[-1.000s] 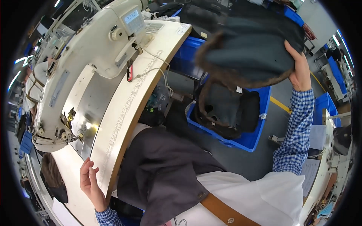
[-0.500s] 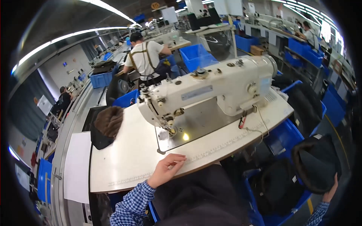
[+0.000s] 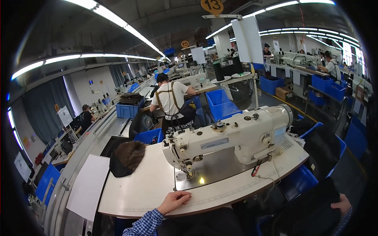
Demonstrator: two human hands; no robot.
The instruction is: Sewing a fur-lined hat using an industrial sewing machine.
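My left hand (image 3: 174,201) rests flat on the front edge of the white sewing table (image 3: 138,188), fingers loosely apart, holding nothing. My right hand (image 3: 341,204) grips a dark fabric piece (image 3: 311,210) at the lower right, below table height. A cream industrial sewing machine (image 3: 232,137) stands on the table just beyond my left hand, its needle (image 3: 189,172) over a steel plate (image 3: 214,167). A dark fur-trimmed piece (image 3: 126,157) lies at the table's far left corner.
Blue bins (image 3: 297,181) with dark fabric stand to the right of the table. A white sheet (image 3: 88,185) lies on the grey bench to the left. A person in a white shirt (image 3: 171,102) works at the station ahead; other workers sit farther off.
The view has swung up from the bin side to face the machine. My right hand has brought the dark fabric down from overhead to the lower right. My left hand stayed on the table edge.
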